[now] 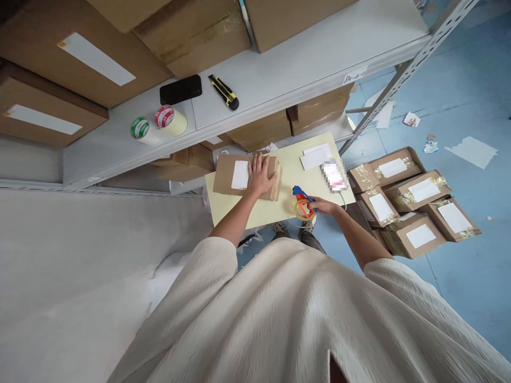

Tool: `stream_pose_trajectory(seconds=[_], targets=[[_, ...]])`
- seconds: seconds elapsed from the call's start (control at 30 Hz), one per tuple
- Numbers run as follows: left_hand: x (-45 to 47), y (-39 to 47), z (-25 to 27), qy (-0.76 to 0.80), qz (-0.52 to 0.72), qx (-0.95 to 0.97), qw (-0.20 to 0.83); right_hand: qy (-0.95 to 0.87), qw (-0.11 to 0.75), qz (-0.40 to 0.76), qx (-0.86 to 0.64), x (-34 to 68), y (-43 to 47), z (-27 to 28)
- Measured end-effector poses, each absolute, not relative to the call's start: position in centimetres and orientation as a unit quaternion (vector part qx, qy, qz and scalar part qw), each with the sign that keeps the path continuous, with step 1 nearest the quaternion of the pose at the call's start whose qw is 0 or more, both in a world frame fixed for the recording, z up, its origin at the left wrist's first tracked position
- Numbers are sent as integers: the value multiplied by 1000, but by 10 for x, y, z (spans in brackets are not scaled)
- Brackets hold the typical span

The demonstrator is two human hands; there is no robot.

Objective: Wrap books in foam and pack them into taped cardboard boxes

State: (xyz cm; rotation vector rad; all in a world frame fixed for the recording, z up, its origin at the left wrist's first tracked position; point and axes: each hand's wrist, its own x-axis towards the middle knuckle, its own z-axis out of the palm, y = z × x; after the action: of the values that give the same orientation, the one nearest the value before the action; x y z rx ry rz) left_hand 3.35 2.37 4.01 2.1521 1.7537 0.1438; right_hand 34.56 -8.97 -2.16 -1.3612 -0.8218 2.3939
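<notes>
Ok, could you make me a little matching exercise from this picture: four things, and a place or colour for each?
Things:
1. tape dispenser
2. box on the table
3. utility knife
4. leftmost tape roll

Places or colours:
A. yellow and black
B. green centre
C. in the right hand
D. beneath the left hand

Pairs: 1-C, 2-D, 3-A, 4-B.

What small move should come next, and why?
Probably bring the tape dispenser over to the carton: the right hand holds it apart from the carton's nearer end, while the left hand lies spread on top and could steady the carton.
</notes>
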Motion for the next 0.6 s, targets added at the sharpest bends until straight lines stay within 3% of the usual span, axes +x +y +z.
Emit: stream_pose_trajectory(seconds=[0.23, 0.6], targets=[[34, 23, 38, 618, 34, 771, 149, -316, 105, 817, -471, 340, -79, -26], [35, 23, 39, 621, 21, 767, 164, -492, -37, 733, -469, 299, -4, -53]])
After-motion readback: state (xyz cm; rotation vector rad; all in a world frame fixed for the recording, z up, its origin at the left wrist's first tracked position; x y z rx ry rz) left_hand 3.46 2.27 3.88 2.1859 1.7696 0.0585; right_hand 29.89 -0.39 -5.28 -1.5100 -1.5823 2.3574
